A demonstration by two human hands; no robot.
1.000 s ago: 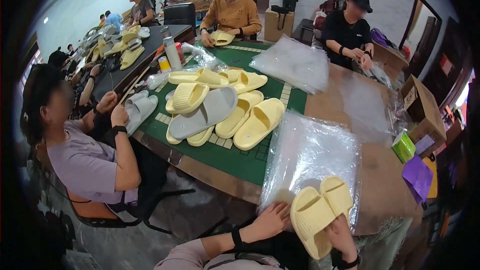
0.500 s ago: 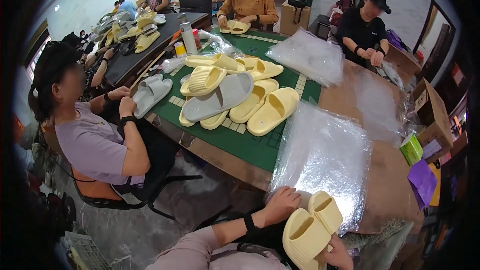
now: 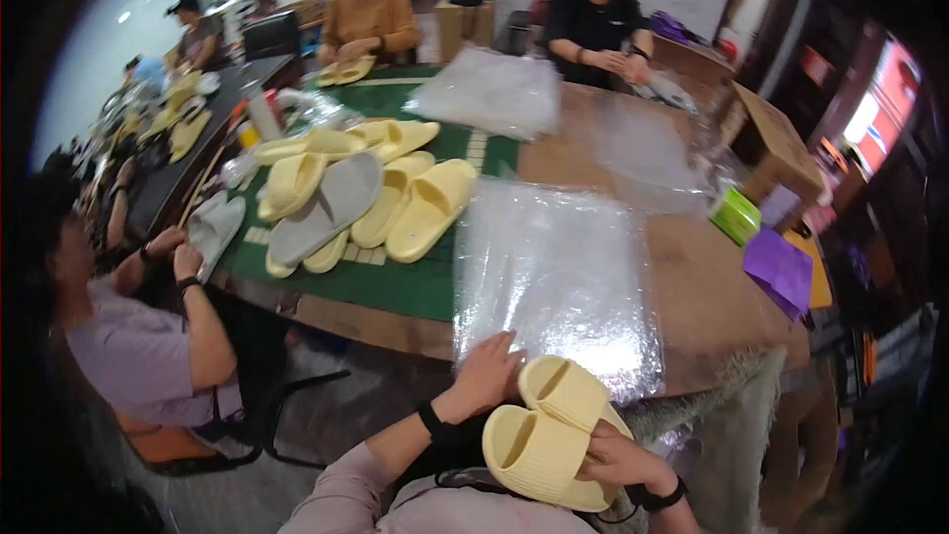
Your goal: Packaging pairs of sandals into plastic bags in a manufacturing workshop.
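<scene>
Yellow pair, head view: two pale yellow foam slippers [image 3: 549,430] are held stacked together just off the near edge of the table [image 3: 692,287], toe ends pointing toward the person.
Right hand [image 3: 618,460]: curled under and around the lower slipper, fingers closed on its side; a dark wristband is seen at the wrist.
Left hand [image 3: 486,376]: laid flat with fingers spread on the near edge of the clear plastic bags [image 3: 559,282]; nothing is gripped, and it lies just beside the upper slipper.
Plastic bags: a shiny clear stack is spread on the brown table top, reaching from the near edge toward the middle.
Green mat [image 3: 395,282]: covers the left part of the table.
Slipper pile [image 3: 366,198]: yellow slippers and one grey one are heaped on the green mat, well apart from the hands.
Second bag stack [image 3: 489,94]: lies toward the far edge.
Cardboard box [image 3: 771,138]: stands at the right edge.
Green packet [image 3: 736,215]: lies near the right edge.
Co-workers: one is seated at the left edge in a lilac shirt [image 3: 138,366], two at the far edge.
</scene>
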